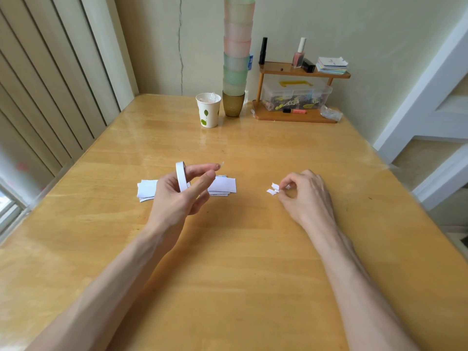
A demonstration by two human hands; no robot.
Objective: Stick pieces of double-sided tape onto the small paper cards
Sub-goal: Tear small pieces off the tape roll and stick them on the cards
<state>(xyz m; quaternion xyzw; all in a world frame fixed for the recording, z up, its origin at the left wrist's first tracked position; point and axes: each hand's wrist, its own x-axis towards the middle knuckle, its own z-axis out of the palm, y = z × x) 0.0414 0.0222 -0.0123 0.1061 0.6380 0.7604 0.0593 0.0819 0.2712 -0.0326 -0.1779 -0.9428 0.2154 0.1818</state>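
Observation:
My left hand (pixel 179 196) holds a white roll of double-sided tape (pixel 181 176) upright, the ring set around its fingers, above the table. Behind it lies a small pile of white paper cards (pixel 224 185), partly hidden by the hand. My right hand (pixel 307 195) rests on the table to the right, its fingers curled, and pinches a small white tape piece (pixel 288 187) at the fingertips. Two more small white tape pieces (pixel 273 189) lie on the wood just left of those fingertips.
At the table's (pixel 233 262) far edge stand a paper cup (pixel 208 110) with leaf print, a tall stack of pastel cups (pixel 236 57) and a small wooden shelf (pixel 301 72) with bottles, cards and a plastic box (pixel 295 96). A wall with slats runs along the left.

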